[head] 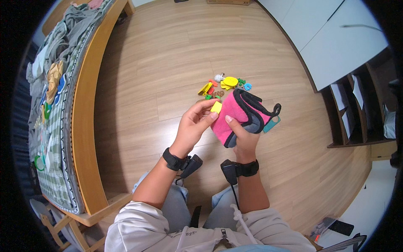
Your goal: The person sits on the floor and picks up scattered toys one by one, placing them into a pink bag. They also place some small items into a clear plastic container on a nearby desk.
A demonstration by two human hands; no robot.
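Observation:
Between the thumb and fingers of my left hand is a small yellow piece, probably plastic. My right hand grips a folded pink and grey cloth with black edging and a hanging loop. The cloth lies right beside the yellow piece; whether they touch I cannot tell. Just beyond both hands, small colourful toy pieces sit on the floor, among them a yellow oval piece, a blue ring-shaped piece and a brown spotted piece. A teal piece shows partly behind the cloth.
On the left stands a wooden bed with clothes and a checked sheet. White cabinet doors and a dark open shelf line the right side. Wood-look flooring spreads between. A black phone-like object lies at lower right.

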